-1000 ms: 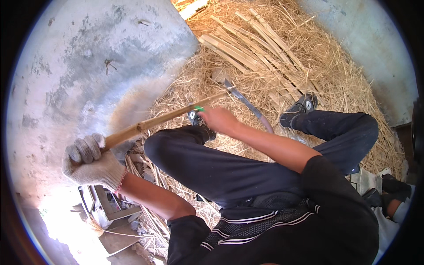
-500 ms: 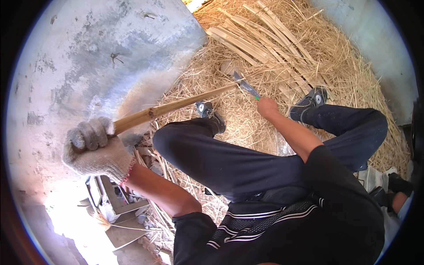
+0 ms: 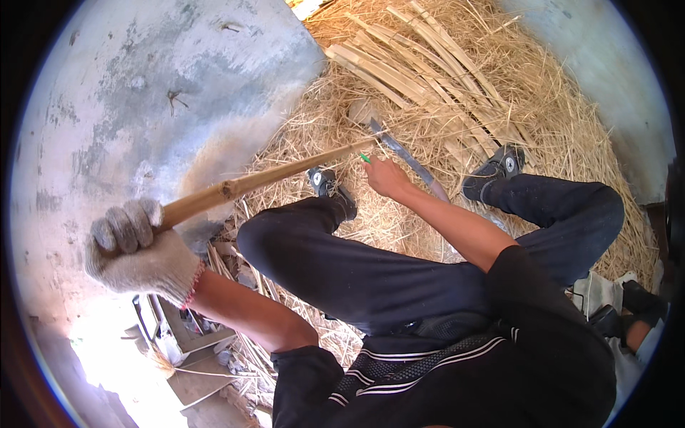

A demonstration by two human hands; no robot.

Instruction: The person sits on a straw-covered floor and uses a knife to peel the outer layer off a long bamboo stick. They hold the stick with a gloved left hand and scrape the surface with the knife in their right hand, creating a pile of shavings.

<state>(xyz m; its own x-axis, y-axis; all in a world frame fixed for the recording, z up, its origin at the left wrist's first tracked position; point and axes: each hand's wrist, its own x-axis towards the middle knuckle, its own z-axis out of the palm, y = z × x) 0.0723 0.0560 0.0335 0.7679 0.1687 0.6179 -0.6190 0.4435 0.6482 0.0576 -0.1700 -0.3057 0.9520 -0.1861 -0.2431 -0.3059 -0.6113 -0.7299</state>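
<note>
Change: half a second back the right grip (image 3: 386,177) covers the handle of the long knife (image 3: 401,150); now it sits nearer the body and to the left, just below the bamboo pole's thin end, and the handle (image 3: 438,190) shows bare to its right. Reading: the knife appears out of use at this instant, and attention seems to be on the pole's far end.

Left grip (image 3: 132,250), in a knitted glove: closed firmly round the thick end of the bamboo pole (image 3: 275,175), same hold as before. The pole slants up from it toward the right grip; my judgement is that this hold steadies the work.

Split slats (image 3: 421,71) lie on the straw (image 3: 571,128) beyond the right grip, no difference noted.

Hard to make out: the right grip's fingers curl out of sight, so I cannot tell whether they hold anything. A small green item (image 3: 364,158) shows at their tips, kind unclear. The pole's tip crosses the blade in my line of sight; contact uncertain. The pole's butt is hidden inside the glove. Dark shapes (image 3: 638,303) far right of both grips are cut off by the rim.
</note>
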